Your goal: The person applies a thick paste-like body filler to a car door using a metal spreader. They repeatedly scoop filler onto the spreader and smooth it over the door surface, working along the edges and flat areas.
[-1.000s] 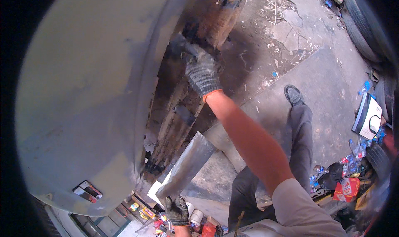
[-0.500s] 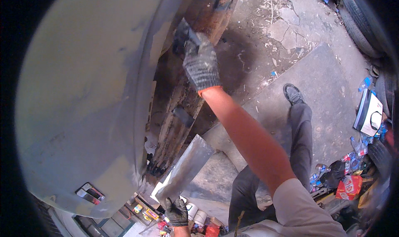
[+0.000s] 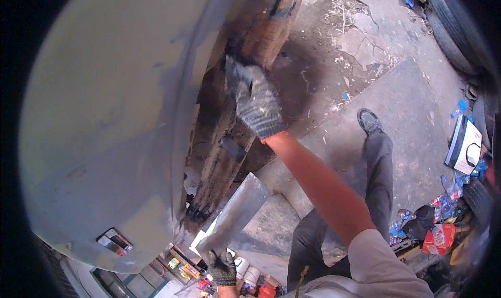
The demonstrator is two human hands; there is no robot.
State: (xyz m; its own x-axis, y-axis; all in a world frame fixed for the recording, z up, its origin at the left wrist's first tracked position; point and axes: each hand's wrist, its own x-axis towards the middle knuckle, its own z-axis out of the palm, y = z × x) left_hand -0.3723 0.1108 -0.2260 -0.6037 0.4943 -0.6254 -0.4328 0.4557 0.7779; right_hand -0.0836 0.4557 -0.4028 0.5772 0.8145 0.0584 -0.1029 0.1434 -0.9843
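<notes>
My right hand [image 3: 257, 97], in a grey knitted glove with an orange cuff, is closed on a flat scraper [image 3: 230, 72], partly blurred. It is beside the edge of a large vehicle panel [image 3: 115, 131] with dull yellow-green and grey patches. Behind the hand runs a rusty sill [image 3: 263, 24] with a dark patch on it. Low in the view my gloved left hand [image 3: 222, 269] grips the lower end of a flat rectangular board [image 3: 229, 214], its thumb over the near face. Grey smears cover the board, and its left edge is bright.
A metal sheet [image 3: 402, 104] lies on the cracked concrete floor, my shoe [image 3: 369, 121] on it. Tires [image 3: 454, 31], a white box [image 3: 463, 144], plastic bottles and a red carton [image 3: 439, 239] line the right side. Below the panel sit small boxes [image 3: 190, 269].
My right hand with the scraper has moved down and slightly right along the panel edge. My left hand and the board have barely shifted.
</notes>
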